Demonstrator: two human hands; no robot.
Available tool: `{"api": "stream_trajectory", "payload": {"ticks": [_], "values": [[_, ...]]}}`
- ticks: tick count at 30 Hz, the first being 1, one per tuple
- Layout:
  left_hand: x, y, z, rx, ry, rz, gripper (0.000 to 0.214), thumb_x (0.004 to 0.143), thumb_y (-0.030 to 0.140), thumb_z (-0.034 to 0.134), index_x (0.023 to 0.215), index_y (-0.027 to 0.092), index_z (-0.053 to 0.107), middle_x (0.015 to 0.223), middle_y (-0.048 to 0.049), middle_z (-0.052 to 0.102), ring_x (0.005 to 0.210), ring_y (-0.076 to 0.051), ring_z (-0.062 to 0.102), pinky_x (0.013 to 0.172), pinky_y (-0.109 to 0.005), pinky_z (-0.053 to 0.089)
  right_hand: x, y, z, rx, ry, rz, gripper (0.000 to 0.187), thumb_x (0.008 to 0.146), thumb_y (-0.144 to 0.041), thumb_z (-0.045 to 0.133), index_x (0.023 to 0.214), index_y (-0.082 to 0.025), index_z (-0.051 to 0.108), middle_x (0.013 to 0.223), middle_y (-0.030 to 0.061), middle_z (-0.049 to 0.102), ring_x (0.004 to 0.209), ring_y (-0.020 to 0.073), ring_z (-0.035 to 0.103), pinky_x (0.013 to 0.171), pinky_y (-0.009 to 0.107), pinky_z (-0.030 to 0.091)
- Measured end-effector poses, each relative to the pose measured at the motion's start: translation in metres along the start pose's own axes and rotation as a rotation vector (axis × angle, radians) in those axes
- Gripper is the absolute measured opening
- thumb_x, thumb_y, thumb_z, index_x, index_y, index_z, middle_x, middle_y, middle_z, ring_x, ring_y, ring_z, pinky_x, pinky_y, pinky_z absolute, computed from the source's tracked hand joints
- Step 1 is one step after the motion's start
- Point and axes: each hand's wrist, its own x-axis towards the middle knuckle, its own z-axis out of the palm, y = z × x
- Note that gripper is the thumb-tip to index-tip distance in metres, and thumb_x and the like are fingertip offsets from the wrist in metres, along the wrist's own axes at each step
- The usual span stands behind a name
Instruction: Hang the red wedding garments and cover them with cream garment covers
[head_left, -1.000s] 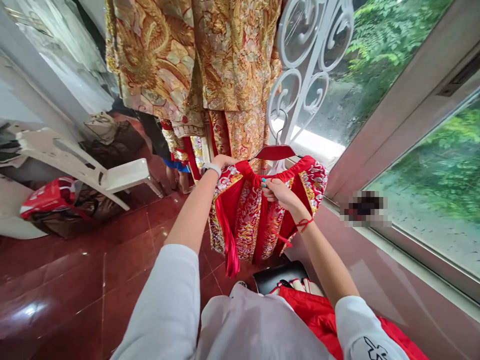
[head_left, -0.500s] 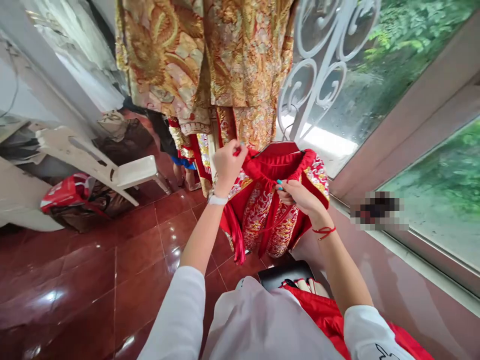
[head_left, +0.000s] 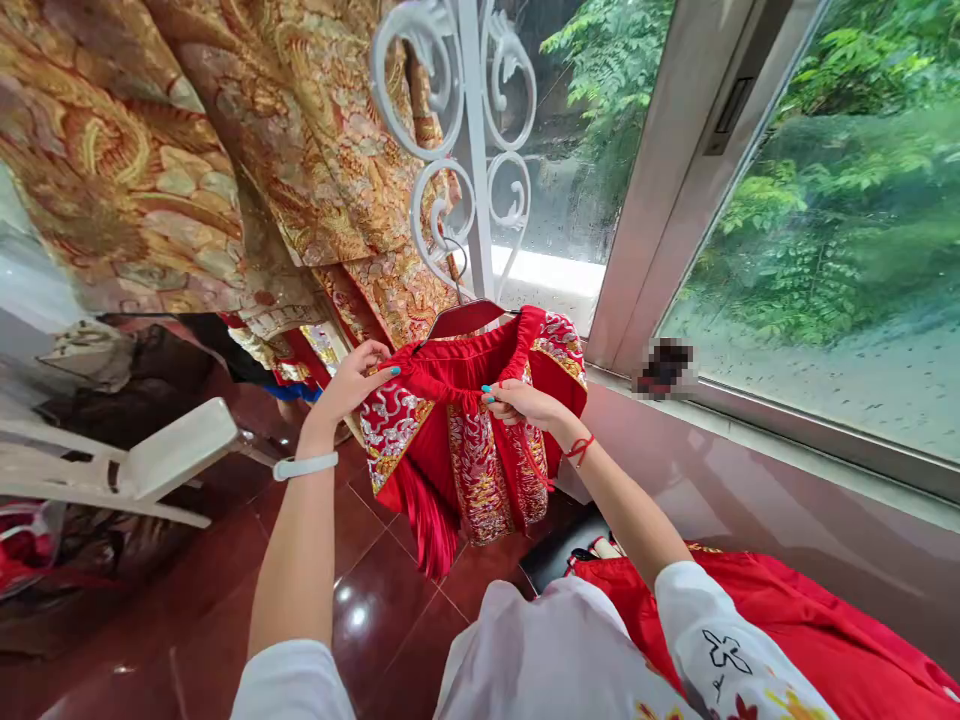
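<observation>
A red embroidered skirt (head_left: 480,475) with silver and gold patterns and a gathered waistband hangs in front of me on a dark red hanger (head_left: 469,318). My left hand (head_left: 356,385) pinches the left end of the waistband between thumb and fingers. The front edge of the waistband is gripped by my right hand (head_left: 517,402), its fingers curled under. A pink-red tassel (head_left: 429,520) dangles below the left side of the skirt. The hanger's hook is at the white scrolled metal stand (head_left: 474,160).
Gold embroidered garments (head_left: 300,150) hang at the upper left. A white chair (head_left: 180,450) stands on the left, on a red tiled floor (head_left: 390,610). Red fabric (head_left: 795,610) lies at my lower right. A window sill (head_left: 750,440) runs along the right.
The view has turned right. My left hand has come down from above the waistband onto its left end. My right hand keeps its hold on the front edge.
</observation>
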Motion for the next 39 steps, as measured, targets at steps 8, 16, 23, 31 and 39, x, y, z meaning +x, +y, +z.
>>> {"api": "stream_trajectory", "payload": {"ticks": [8,16,23,31,39], "values": [[0.010,-0.006,-0.020,-0.231,-0.316,-0.208,0.067,0.047,0.067,0.085,0.091,0.024,0.059,0.077,-0.0034,0.066,0.067,-0.021,0.061,0.058,-0.032,0.049,-0.007,-0.013,0.000,-0.039,-0.026,-0.059,0.036,0.095,-0.021,0.043,0.060,-0.021,0.035,0.052,-0.0084,0.026,0.046,0.0056,0.015,0.041,0.017,0.015],[-0.028,-0.017,0.017,0.057,0.441,0.014,0.026,0.084,0.044,0.060,0.094,0.020,0.057,0.101,-0.0073,0.062,0.095,-0.023,0.061,0.087,-0.038,0.052,0.000,0.013,0.022,0.089,0.058,-0.075,0.031,0.090,-0.031,0.055,0.065,-0.020,0.040,0.052,-0.0101,0.028,0.044,0.0048,0.015,0.041,0.018,0.013],[-0.146,0.011,0.186,0.054,0.461,0.039,0.030,0.092,0.035,0.049,0.120,0.024,0.051,0.125,-0.0138,0.059,0.123,-0.028,0.055,0.110,-0.049,0.043,0.001,0.025,0.038,0.279,0.168,-0.127,0.036,0.084,-0.046,0.063,0.068,-0.021,0.042,0.052,-0.0110,0.026,0.045,0.0053,0.012,0.042,0.021,0.009],[-0.171,0.002,0.238,-0.301,0.096,-0.473,0.057,0.094,0.054,0.038,0.141,0.023,0.050,0.150,-0.0145,0.053,0.147,-0.030,0.039,0.124,-0.047,0.033,0.017,0.041,0.050,0.315,0.218,-0.157,0.053,0.066,-0.059,0.077,0.066,-0.023,0.037,0.052,-0.0107,0.027,0.046,0.0053,0.013,0.044,0.024,0.008],[-0.167,0.006,0.210,-0.446,0.019,-0.524,0.074,0.078,0.078,0.047,0.138,0.037,0.061,0.134,-0.0100,0.068,0.139,-0.031,0.051,0.115,-0.035,0.043,0.039,0.047,0.042,0.367,0.085,-0.075,0.056,0.060,-0.065,0.081,0.070,-0.022,0.046,0.053,-0.0097,0.030,0.045,0.0050,0.017,0.043,0.022,0.014]]}}
